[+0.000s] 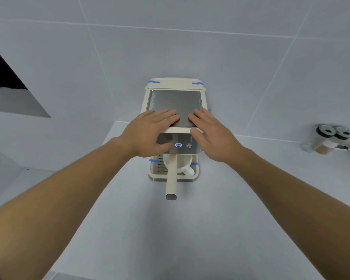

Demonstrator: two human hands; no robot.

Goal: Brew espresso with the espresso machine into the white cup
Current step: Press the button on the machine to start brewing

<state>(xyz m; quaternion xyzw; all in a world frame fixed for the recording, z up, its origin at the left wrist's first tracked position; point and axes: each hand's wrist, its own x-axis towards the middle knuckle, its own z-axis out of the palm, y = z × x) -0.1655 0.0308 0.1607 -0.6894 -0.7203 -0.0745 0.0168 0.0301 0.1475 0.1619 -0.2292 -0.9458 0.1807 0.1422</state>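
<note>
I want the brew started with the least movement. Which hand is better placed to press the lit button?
Left, probably. The left hand has its thumb right beside the lit button, while the right hand lies flat, with its thumb up on the top edge.

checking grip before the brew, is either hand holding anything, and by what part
Nothing is gripped. Both the left hand and right hand lie flat and open on the machine's top front edge.

Espresso machine (175, 126): cream matt plastic body w/ brushed metal top plate (174, 102) & shiny metal front; white cup (180, 162) glossy ceramic-looking; wall tiles (170, 47) smooth, glazed.
</note>
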